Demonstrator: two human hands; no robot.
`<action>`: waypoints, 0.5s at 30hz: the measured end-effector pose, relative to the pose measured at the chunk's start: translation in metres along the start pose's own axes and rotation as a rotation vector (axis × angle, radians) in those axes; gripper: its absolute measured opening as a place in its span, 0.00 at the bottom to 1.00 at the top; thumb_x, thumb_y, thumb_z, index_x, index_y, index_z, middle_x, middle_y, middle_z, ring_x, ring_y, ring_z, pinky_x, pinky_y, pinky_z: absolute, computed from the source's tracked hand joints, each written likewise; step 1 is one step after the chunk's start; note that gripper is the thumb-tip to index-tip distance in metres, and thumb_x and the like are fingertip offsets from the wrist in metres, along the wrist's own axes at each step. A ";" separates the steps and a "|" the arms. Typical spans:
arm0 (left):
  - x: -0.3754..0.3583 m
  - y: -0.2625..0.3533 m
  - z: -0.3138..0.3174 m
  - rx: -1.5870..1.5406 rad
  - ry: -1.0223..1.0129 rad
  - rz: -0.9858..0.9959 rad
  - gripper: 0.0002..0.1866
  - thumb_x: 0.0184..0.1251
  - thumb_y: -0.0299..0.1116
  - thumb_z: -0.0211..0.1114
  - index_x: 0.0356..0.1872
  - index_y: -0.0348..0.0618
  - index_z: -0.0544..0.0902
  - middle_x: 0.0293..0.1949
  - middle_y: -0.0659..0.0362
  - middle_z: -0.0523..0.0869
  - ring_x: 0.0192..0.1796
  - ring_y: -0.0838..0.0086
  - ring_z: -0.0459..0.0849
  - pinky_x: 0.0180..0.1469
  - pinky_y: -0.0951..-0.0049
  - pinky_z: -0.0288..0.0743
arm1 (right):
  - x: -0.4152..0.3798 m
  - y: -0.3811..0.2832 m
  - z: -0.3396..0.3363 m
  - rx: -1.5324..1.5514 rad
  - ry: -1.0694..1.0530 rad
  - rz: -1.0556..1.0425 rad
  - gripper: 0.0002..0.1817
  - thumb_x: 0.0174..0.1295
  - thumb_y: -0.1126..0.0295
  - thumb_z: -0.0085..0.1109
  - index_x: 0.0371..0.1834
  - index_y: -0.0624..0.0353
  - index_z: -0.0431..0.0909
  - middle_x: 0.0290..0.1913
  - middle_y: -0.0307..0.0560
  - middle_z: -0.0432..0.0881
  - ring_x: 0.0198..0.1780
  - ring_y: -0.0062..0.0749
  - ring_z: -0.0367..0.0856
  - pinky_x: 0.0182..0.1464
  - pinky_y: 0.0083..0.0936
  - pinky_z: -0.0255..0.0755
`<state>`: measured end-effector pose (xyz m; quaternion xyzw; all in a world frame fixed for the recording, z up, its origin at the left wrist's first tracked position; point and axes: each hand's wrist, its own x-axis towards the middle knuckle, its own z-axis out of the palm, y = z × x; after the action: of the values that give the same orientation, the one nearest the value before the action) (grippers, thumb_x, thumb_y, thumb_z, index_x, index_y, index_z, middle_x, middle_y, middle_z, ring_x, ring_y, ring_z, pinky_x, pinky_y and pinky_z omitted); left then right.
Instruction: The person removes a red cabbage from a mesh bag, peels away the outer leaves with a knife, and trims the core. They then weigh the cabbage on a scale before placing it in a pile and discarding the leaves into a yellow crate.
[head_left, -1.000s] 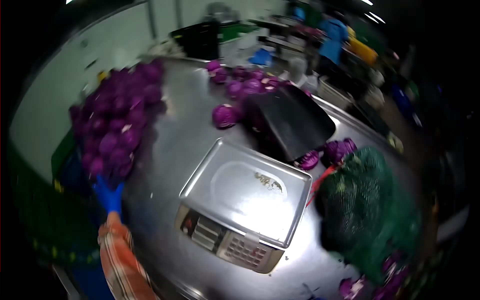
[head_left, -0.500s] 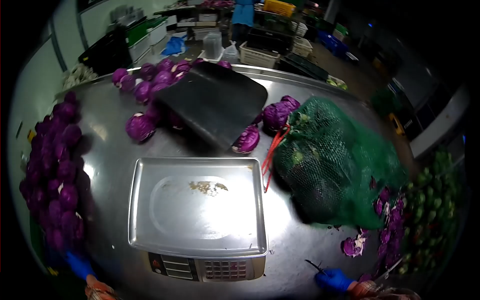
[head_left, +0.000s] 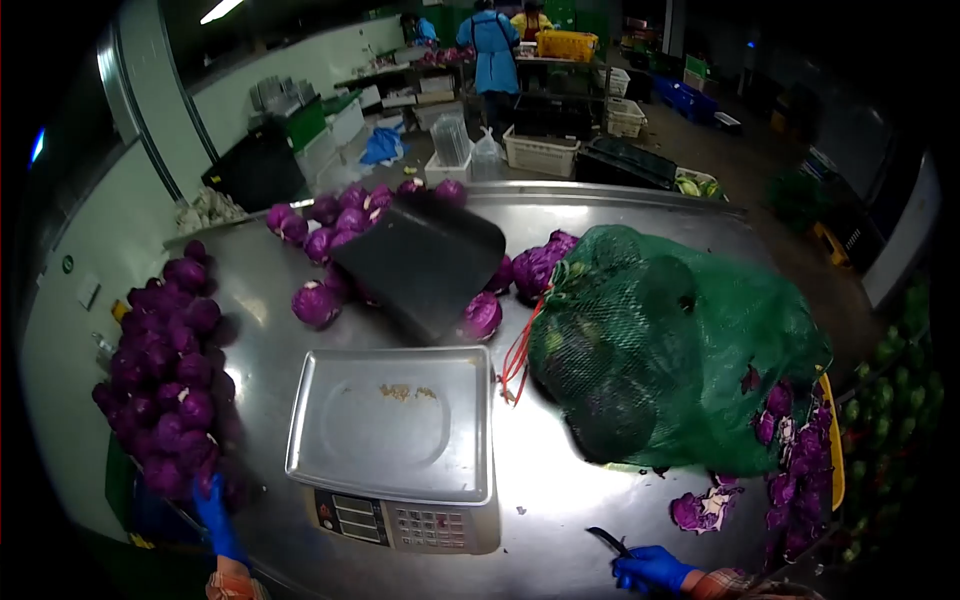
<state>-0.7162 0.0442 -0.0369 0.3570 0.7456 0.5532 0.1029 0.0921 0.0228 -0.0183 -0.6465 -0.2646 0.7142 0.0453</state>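
My left hand (head_left: 214, 516), in a blue glove, reaches up to the near end of a big heap of red cabbages (head_left: 170, 350) at the left. Its fingers are stretched out against the lowest cabbages, not closed round one. At the lower right my right hand (head_left: 652, 570), also blue-gloved, is closed on the handle of a small knife (head_left: 608, 542) with a dark curved blade pointing left. Between the hands stands a weighing scale (head_left: 390, 425) with a bare metal pan. Beyond the knife lie cut-off cabbage leaves (head_left: 700, 510).
A green mesh sack (head_left: 650, 350), filled with round produce, lies on the metal table (head_left: 250, 300) at the right. A black board or tray (head_left: 420, 260) leans over more cabbages at the back. A yellow crate (head_left: 832, 440) holds purple leaves. A person in blue (head_left: 492, 50) stands far back.
My view has tilted up and turned left. My left hand has moved up to the cabbage heap with its fingers extended. My right hand keeps the knife near the front edge.
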 end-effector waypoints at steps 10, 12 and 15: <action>-0.151 0.367 0.337 -0.917 -0.767 -0.487 0.31 0.61 0.58 0.62 0.61 0.55 0.73 0.54 0.59 0.82 0.53 0.64 0.82 0.53 0.56 0.79 | -0.028 0.020 -0.056 0.107 -0.306 -0.283 0.13 0.66 0.58 0.51 0.45 0.54 0.75 0.29 0.40 0.79 0.11 0.20 0.65 0.09 0.17 0.57; -0.175 0.389 0.389 -0.842 -0.746 -0.534 0.32 0.59 0.59 0.64 0.61 0.55 0.74 0.55 0.58 0.81 0.54 0.62 0.81 0.54 0.51 0.77 | -0.039 0.041 -0.087 0.098 -0.281 -0.372 0.12 0.67 0.59 0.50 0.44 0.53 0.76 0.29 0.38 0.79 0.11 0.20 0.65 0.10 0.16 0.58; -0.196 0.405 0.473 -1.088 -0.662 -0.452 0.33 0.55 0.58 0.68 0.60 0.55 0.75 0.58 0.57 0.79 0.55 0.62 0.80 0.55 0.48 0.75 | -0.023 0.089 -0.140 0.093 -0.229 -0.348 0.12 0.69 0.59 0.50 0.42 0.53 0.78 0.27 0.37 0.79 0.15 0.17 0.67 0.17 0.16 0.64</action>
<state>-0.1454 0.3265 0.1059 0.2403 0.3463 0.6764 0.6040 0.2536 -0.0184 -0.0397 -0.5028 -0.3424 0.7759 0.1671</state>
